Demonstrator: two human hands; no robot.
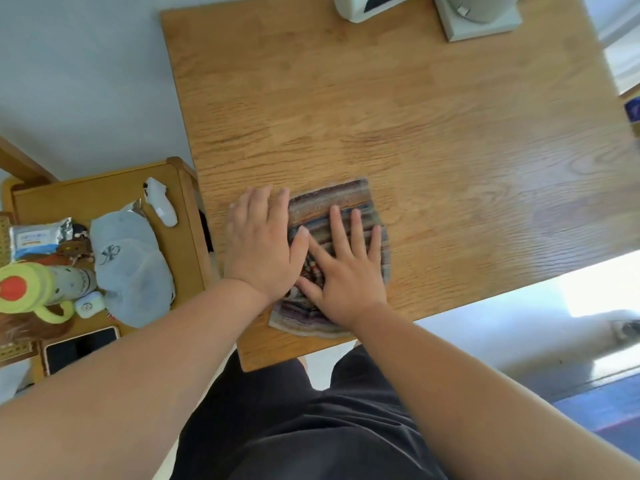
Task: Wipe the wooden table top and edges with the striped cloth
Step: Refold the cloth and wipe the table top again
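Observation:
The striped cloth (332, 202) lies flat and folded on the wooden table top (398, 116), near the table's front left corner. My right hand (343, 268) presses flat on the cloth with its fingers spread. My left hand (261, 244) lies palm down on the cloth's left edge, partly on bare wood, and its thumb overlaps the right hand's index finger. Neither hand grips the cloth; both rest on top of it. The hands hide the middle of the cloth.
A white device (367, 6) and a grey stand (481, 15) sit at the table's far edge. To the left, a lower wooden side table (114, 188) holds a grey cap (131, 268), a white controller (161, 202), packets, a plush toy and a phone (81, 348).

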